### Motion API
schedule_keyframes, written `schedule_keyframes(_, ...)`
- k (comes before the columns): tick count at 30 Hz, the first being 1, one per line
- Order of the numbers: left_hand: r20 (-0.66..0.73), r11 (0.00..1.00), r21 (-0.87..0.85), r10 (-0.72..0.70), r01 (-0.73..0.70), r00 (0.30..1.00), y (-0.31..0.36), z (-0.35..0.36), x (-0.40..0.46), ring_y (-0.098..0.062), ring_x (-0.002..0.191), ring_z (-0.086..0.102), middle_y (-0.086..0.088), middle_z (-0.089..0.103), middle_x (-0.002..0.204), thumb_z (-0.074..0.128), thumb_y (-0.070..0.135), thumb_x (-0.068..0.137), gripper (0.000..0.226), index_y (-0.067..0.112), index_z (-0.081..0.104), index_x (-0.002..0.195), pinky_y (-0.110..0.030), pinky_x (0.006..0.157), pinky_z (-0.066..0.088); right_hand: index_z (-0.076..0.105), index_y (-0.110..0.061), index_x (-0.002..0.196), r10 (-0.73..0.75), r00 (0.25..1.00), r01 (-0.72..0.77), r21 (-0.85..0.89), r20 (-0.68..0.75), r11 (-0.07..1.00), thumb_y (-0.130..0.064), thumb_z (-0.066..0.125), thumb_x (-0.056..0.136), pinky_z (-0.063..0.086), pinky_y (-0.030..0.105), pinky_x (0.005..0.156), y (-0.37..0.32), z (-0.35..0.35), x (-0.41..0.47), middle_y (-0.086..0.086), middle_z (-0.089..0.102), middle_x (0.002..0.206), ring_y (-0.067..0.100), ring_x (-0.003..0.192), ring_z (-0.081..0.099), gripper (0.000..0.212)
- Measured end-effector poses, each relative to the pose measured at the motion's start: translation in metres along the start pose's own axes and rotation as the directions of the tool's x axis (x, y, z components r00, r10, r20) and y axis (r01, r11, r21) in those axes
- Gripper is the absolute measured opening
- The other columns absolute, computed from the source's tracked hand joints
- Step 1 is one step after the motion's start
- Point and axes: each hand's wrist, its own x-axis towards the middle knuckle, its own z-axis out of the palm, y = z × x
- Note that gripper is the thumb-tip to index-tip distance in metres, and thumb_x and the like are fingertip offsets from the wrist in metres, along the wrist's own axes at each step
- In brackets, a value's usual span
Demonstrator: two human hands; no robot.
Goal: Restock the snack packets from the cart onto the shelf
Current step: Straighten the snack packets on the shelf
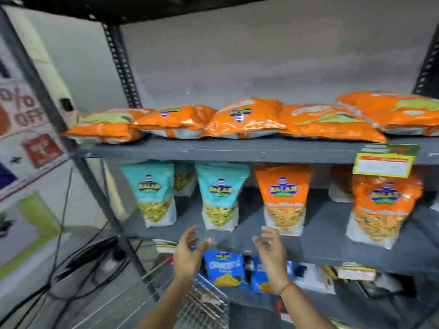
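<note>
A grey metal shelf (213, 151) carries several orange snack packets (244, 119) lying flat on its upper level. On the level below (320, 233) stand two teal packets (221, 195) and two orange packets (283, 198) upright. My left hand (188, 251) and my right hand (272, 249) are both raised in front of the lower level's front edge, palms facing each other, fingers apart, with nothing in them. Under my hands the wire cart (204, 302) shows its rim. Blue packets (224, 268) stand on the level beneath.
A yellow price tag (383, 162) hangs from the upper shelf's edge at the right. Discount posters (26, 129) cover the panel on the left. Black cables (78, 264) run across the floor at the lower left beside the shelf's upright post (102, 203).
</note>
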Motion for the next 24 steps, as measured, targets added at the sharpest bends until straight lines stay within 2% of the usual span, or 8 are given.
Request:
schedule_keyframes(4, -0.129, 0.998, 0.008, -0.064, 0.065, 0.99, -0.022, -0.068, 0.032, -0.01, 0.075, 0.069, -0.006, 0.068, 0.095, 0.08, 0.021, 0.071, 0.049, 0.02, 0.058, 0.114, -0.018, 0.063, 0.055, 0.058, -0.029, 0.101, -0.01, 0.972, 0.03, -0.084, 0.233, 0.996, -0.01, 0.071, 0.079, 0.045, 0.007, 0.065, -0.011, 0.077, -0.02, 0.005, 0.061, 0.096, 0.004, 0.076, 0.061, 0.032)
schedule_keyframes(8, -0.194, 0.992, -0.036, -0.126, 0.121, 0.973, -0.043, -0.108, 0.072, -0.025, 0.089, 0.064, -0.011, 0.064, 0.106, 0.079, 0.014, 0.072, 0.057, 0.012, 0.055, 0.123, -0.027, 0.068, 0.056, 0.054, -0.04, 0.097, 0.02, 0.9, 0.063, -0.175, 0.436, 0.982, -0.015, 0.072, 0.077, 0.047, 0.01, 0.07, -0.012, 0.147, 0.0, 0.003, 0.059, 0.099, 0.006, 0.08, 0.061, 0.036)
schedule_keyframes(10, -0.217, 0.989, -0.02, -0.145, 0.144, 0.965, -0.057, -0.119, 0.093, -0.028, 0.098, 0.063, -0.014, 0.063, 0.109, 0.078, 0.012, 0.073, 0.058, 0.008, 0.054, 0.125, -0.038, 0.084, 0.054, 0.051, -0.042, 0.097, 0.056, 0.87, 0.052, -0.204, 0.489, 0.978, -0.019, 0.072, 0.078, 0.049, 0.016, 0.074, -0.006, 0.18, 0.016, 0.004, 0.059, 0.104, 0.008, 0.084, 0.061, 0.037)
schedule_keyframes(13, -0.207, 0.978, -0.038, -0.207, 0.204, 0.956, -0.084, -0.133, 0.131, -0.034, 0.101, 0.065, -0.019, 0.066, 0.112, 0.082, 0.027, 0.067, 0.062, 0.015, 0.054, 0.122, -0.052, 0.088, 0.053, 0.05, -0.031, 0.118, 0.128, 0.812, 0.056, -0.294, 0.57, 0.954, -0.026, 0.071, 0.079, 0.049, 0.024, 0.083, 0.001, 0.228, 0.04, 0.004, 0.056, 0.118, 0.013, 0.097, 0.059, 0.045)
schedule_keyframes(16, -0.204, 0.963, -0.006, -0.264, 0.269, 0.943, -0.125, -0.142, 0.184, -0.036, 0.106, 0.063, -0.021, 0.063, 0.121, 0.081, 0.059, 0.049, 0.088, 0.022, 0.051, 0.124, -0.056, 0.09, 0.053, 0.037, -0.023, 0.137, 0.154, 0.789, 0.08, -0.348, 0.594, 0.934, -0.029, 0.072, 0.077, 0.046, 0.031, 0.094, 0.011, 0.271, 0.065, 0.006, 0.051, 0.133, 0.019, 0.115, 0.053, 0.07)
schedule_keyframes(19, -0.161, 0.969, 0.035, -0.235, 0.244, 0.959, -0.115, -0.144, 0.214, -0.033, 0.124, 0.053, -0.015, 0.052, 0.139, 0.082, 0.053, 0.054, 0.101, 0.017, 0.041, 0.139, -0.055, 0.1, 0.047, 0.026, -0.018, 0.144, 0.153, 0.819, 0.067, -0.356, 0.552, 0.932, -0.03, 0.075, 0.072, 0.04, 0.038, 0.106, 0.023, 0.303, 0.088, 0.006, 0.043, 0.142, 0.024, 0.132, 0.042, 0.088)
schedule_keyframes(22, -0.107, 0.973, -0.017, -0.229, 0.228, 0.968, -0.112, -0.141, 0.237, -0.029, 0.134, 0.045, -0.012, 0.046, 0.146, 0.082, 0.054, 0.046, 0.116, 0.016, 0.033, 0.144, -0.055, 0.106, 0.042, 0.032, -0.025, 0.137, 0.159, 0.84, 0.029, -0.335, 0.519, 0.942, -0.045, 0.076, 0.061, 0.045, 0.046, 0.102, 0.051, 0.328, 0.114, 0.003, 0.047, 0.141, 0.023, 0.13, 0.046, 0.09)
schedule_keyframes(24, -0.094, 0.976, -0.019, -0.217, 0.216, 0.972, -0.117, -0.138, 0.247, -0.027, 0.131, 0.049, -0.009, 0.053, 0.142, 0.082, 0.066, 0.036, 0.119, 0.022, 0.041, 0.139, -0.055, 0.106, 0.042, 0.039, -0.023, 0.127, 0.173, 0.834, 0.017, -0.339, 0.524, 0.941, -0.045, 0.074, 0.062, 0.049, 0.046, 0.096, 0.061, 0.337, 0.121, 0.006, 0.055, 0.132, 0.024, 0.121, 0.054, 0.077)
